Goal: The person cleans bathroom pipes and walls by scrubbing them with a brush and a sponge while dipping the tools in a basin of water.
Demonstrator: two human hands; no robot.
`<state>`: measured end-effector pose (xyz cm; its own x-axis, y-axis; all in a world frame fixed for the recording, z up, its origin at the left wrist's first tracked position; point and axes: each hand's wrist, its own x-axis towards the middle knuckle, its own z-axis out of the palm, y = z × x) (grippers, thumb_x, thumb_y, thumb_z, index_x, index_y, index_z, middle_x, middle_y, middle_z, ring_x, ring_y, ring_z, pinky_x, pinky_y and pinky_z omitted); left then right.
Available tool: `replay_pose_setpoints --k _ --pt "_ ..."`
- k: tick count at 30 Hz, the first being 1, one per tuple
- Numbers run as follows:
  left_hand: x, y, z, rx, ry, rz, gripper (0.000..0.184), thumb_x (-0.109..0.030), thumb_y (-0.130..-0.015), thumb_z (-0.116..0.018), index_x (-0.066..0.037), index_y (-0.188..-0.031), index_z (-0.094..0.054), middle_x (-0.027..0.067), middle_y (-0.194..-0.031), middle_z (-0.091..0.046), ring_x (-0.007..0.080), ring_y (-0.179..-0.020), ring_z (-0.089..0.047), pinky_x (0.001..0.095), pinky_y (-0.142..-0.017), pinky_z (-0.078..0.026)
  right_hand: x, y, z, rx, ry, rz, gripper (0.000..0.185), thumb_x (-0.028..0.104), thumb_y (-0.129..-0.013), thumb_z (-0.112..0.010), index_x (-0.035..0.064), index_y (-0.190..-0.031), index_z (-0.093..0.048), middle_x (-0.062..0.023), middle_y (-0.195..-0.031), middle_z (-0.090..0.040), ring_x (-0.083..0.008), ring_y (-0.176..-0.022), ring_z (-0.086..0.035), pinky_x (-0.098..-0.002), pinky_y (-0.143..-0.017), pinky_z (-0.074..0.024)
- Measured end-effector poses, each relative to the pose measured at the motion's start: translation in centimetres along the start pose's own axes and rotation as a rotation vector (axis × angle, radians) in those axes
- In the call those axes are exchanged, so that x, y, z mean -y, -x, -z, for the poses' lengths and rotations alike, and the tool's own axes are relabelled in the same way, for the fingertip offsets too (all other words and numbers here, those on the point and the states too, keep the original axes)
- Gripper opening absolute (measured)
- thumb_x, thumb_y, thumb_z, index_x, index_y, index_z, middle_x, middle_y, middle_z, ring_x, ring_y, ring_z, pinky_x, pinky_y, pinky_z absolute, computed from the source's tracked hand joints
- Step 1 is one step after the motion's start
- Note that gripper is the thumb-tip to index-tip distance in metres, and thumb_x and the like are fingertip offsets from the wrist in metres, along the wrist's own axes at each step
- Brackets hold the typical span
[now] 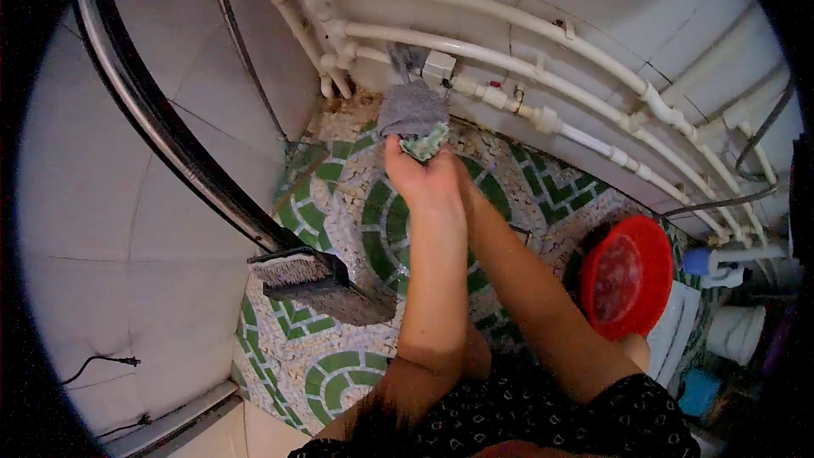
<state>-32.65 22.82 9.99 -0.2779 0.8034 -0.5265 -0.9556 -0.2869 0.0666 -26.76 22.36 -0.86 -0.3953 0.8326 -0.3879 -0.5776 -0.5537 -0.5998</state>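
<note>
Both my arms reach forward over the green and white patterned floor, and my hands meet near the wall corner. A grey cloth (413, 108) with a pale green cloth (424, 143) bunched against it sticks out beyond my fingers. My left hand (412, 171) is closed around the near end of the cloths. Close against it on the right is my right hand (451, 168), mostly hidden behind the left hand and wrist; its fingers cannot be made out. Just beyond the cloths is a white box-like fitting (438, 65) on the pipes.
White pipes (500, 55) run along the wall to the right. A brush with a long metal handle (292, 270) leans at the left. At the right stand a red basin (627, 278) with liquid and a white bucket (736, 333). A cable plug (130, 361) hangs lower left.
</note>
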Motion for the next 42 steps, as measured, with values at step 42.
replay_pose_setpoints --k 42 --pt "2.5 -0.7 1.1 0.063 0.068 0.037 0.026 -0.02 -0.087 -0.043 -0.004 -0.106 -0.053 0.0089 -0.102 -0.059 0.0262 -0.091 -0.057 0.0411 -0.08 -0.047 1.7 0.5 3.1 -0.3 1.421 0.378 0.036 0.035 -0.084 -0.054 0.0037 -0.101 -0.059 -0.0129 -0.087 -0.062 -0.0265 -0.082 -0.057 -0.0353 -0.073 -0.0441"
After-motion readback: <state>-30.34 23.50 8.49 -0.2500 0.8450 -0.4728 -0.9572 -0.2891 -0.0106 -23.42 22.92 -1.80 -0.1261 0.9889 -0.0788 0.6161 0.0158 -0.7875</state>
